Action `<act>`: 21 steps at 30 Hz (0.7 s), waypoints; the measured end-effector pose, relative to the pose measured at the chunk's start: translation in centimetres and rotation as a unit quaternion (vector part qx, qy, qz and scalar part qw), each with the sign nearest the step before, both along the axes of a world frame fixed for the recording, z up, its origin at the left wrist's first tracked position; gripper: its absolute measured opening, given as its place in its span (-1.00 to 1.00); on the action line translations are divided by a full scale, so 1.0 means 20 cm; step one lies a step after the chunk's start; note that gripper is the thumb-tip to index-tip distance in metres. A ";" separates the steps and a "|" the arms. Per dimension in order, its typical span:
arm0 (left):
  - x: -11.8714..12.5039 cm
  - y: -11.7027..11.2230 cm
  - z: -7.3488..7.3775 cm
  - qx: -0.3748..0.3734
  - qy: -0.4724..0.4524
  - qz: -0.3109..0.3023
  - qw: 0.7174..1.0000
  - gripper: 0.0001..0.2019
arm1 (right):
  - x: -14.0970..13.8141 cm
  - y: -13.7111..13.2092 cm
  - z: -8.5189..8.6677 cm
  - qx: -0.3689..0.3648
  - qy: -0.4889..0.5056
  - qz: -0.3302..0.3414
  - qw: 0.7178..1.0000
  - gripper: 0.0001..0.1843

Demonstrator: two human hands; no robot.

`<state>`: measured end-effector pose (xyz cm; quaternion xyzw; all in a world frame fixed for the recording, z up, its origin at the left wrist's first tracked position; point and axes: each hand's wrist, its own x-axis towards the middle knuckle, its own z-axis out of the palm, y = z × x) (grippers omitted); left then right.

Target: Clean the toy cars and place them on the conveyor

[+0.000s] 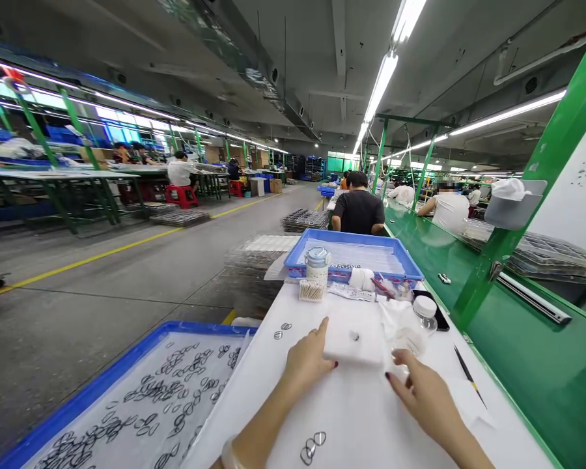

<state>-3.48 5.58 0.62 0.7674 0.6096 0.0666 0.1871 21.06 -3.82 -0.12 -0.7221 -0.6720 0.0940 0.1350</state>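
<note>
My left hand (308,357) rests at the left edge of a white pad (354,348), index finger stretched out and thumb apart. A small dark-edged oval piece (354,336) lies on that pad. To its right is my right hand (422,391), fingers loosely bent, thumb and index finger apart, with nothing visible held. Just beyond it sits crumpled white tissue (395,316). Small dark rings (313,448) lie on the white tabletop (356,430) in front of me, and a few more rings (282,331) lie left of the pad.
A blue tray (176,329) with many dark rings stands at lower left. Behind the pad are another blue tray (400,260), a lidded cup (317,266), cotton swabs (311,291), a tube (352,292) and a capped jar (424,309). Tweezers (469,372) lie at right. A person (359,207) sits ahead.
</note>
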 end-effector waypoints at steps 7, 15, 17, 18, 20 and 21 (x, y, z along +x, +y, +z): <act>0.00 -0.02 0.01 0.002 -0.009 0.007 1.000 0.05 | 0.31 0.07 -0.01 0.041 -0.003 -0.055 0.998 -0.59; 0.00 -0.02 0.01 0.005 -0.006 0.007 1.000 0.03 | 0.19 0.30 -0.06 0.030 0.013 -0.028 0.999 -0.69; 0.00 -0.02 0.01 0.002 -0.002 0.010 1.000 0.03 | 0.20 0.35 -0.05 0.029 0.018 -0.014 0.999 -0.68; 0.00 -0.02 0.01 0.001 -0.001 0.010 1.000 0.03 | 0.23 0.37 -0.04 0.027 0.021 -0.003 0.999 -0.68; 0.00 -0.01 0.01 -0.002 0.001 0.009 1.000 0.02 | 0.32 0.40 -0.02 0.029 0.025 0.004 0.999 -0.71; 0.00 -0.01 0.01 -0.003 0.001 0.006 1.000 0.02 | 0.37 0.42 -0.01 0.034 0.023 -0.007 0.999 -0.73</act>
